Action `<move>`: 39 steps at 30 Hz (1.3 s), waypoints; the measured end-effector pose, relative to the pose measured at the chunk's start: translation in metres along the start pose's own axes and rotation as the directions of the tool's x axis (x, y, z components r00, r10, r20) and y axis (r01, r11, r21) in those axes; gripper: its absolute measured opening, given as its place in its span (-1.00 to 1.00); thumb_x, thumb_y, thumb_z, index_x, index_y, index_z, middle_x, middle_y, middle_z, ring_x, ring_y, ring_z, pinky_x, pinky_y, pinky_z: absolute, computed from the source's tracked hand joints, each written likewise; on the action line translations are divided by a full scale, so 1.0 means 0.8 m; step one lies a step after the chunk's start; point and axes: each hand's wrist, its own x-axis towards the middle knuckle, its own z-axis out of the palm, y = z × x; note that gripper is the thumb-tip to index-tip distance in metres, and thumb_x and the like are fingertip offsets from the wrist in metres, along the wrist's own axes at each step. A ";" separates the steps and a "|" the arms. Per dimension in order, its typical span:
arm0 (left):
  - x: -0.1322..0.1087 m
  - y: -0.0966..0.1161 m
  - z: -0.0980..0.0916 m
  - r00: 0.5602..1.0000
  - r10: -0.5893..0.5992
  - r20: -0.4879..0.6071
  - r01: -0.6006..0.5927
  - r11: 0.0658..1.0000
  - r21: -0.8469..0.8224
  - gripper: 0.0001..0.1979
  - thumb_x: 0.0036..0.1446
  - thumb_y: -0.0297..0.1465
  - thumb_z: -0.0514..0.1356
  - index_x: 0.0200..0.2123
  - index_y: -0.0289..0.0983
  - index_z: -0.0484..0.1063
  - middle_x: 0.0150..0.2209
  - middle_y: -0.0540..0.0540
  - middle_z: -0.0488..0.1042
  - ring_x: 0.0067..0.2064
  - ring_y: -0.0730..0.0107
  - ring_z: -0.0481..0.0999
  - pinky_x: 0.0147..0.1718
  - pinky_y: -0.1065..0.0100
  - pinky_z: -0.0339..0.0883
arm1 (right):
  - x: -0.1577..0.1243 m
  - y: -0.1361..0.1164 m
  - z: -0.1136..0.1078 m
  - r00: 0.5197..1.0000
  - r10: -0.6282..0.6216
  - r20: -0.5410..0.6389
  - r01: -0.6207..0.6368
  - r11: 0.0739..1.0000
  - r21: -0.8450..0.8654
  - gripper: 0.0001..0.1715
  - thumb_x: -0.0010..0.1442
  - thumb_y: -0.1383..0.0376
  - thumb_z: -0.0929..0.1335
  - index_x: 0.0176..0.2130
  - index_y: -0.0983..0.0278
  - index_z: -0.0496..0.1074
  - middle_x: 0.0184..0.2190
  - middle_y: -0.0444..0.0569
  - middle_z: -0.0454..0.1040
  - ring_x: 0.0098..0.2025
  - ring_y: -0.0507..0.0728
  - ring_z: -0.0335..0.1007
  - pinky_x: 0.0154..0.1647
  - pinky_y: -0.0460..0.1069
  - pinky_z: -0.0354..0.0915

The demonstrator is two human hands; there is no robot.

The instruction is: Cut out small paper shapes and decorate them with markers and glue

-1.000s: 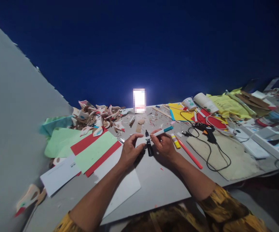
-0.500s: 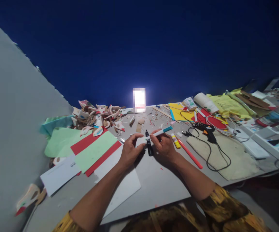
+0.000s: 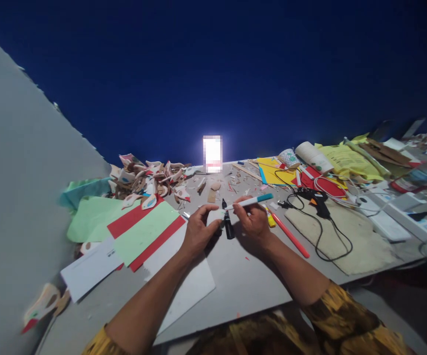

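Gripped by right hand (image 3: 254, 224): teal-capped marker (image 3: 250, 200), long axis near level; tip pointed left at white cutout (image 3: 215, 216) pinched by left hand (image 3: 198, 232).

A white light (image 3: 213, 154) at the far edge of my tabletop (image 3: 243, 281) is blown out and blocky. Beyond it hangs flat dark blue. Short dark shadows sit under my left hand (image 3: 197, 231) and right hand (image 3: 253, 222). The edges bow and smear.
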 end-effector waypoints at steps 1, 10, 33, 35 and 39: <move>0.000 0.000 0.000 1.000 -0.013 0.009 0.013 1.000 -0.025 -0.62 -0.10 -0.41 0.41 -0.13 -0.20 0.54 -0.34 -0.02 0.58 -0.43 0.37 0.51 -0.47 0.37 0.39 | 0.001 0.000 -0.002 0.999 0.034 -0.038 -0.033 0.999 0.029 -0.78 0.34 0.17 0.31 -0.30 0.21 0.46 -0.40 -0.05 0.57 -0.35 0.15 0.52 -0.22 0.03 0.42; 0.003 0.004 -0.003 0.992 -0.098 0.080 0.111 0.976 -0.185 -0.45 -0.08 -0.30 0.44 0.02 -0.25 0.46 -0.37 -0.08 0.62 -0.53 0.36 0.55 -0.55 0.35 0.41 | 0.009 0.014 -0.001 0.937 0.338 -0.088 -0.282 0.880 0.383 -0.65 0.30 0.01 0.37 -0.22 0.26 0.44 -0.51 -0.12 0.49 -0.47 0.08 0.42 -0.39 -0.03 0.36; 0.004 -0.007 -0.004 0.982 -0.146 0.118 0.159 0.981 -0.113 -0.69 0.18 -0.13 0.24 -0.41 -0.27 0.46 -0.71 0.01 0.41 -0.72 0.47 0.34 -0.71 0.48 0.17 | -0.005 -0.007 0.002 0.999 0.032 0.034 -0.033 0.999 0.026 -0.80 0.33 0.18 0.33 -0.30 0.21 0.47 -0.44 -0.08 0.55 -0.42 0.11 0.46 -0.30 0.00 0.36; 0.004 -0.009 -0.004 0.981 -0.146 0.125 0.159 0.982 -0.099 -0.68 0.19 -0.13 0.24 -0.42 -0.27 0.47 -0.73 0.02 0.40 -0.72 0.46 0.34 -0.71 0.48 0.17 | -0.005 -0.007 0.001 0.998 0.040 0.038 -0.041 0.999 0.024 -0.81 0.34 0.18 0.33 -0.28 0.21 0.47 -0.43 -0.08 0.57 -0.40 0.12 0.48 -0.28 0.00 0.37; 0.004 -0.011 -0.005 0.979 -0.142 0.147 0.157 0.983 -0.093 -0.67 0.19 -0.12 0.24 -0.43 -0.27 0.47 -0.73 0.00 0.41 -0.71 0.45 0.36 -0.72 0.47 0.17 | -0.005 -0.007 0.001 0.997 0.031 0.067 -0.031 0.999 -0.011 -0.80 0.35 0.18 0.33 -0.29 0.20 0.48 -0.38 -0.07 0.59 -0.35 0.14 0.51 -0.22 0.01 0.38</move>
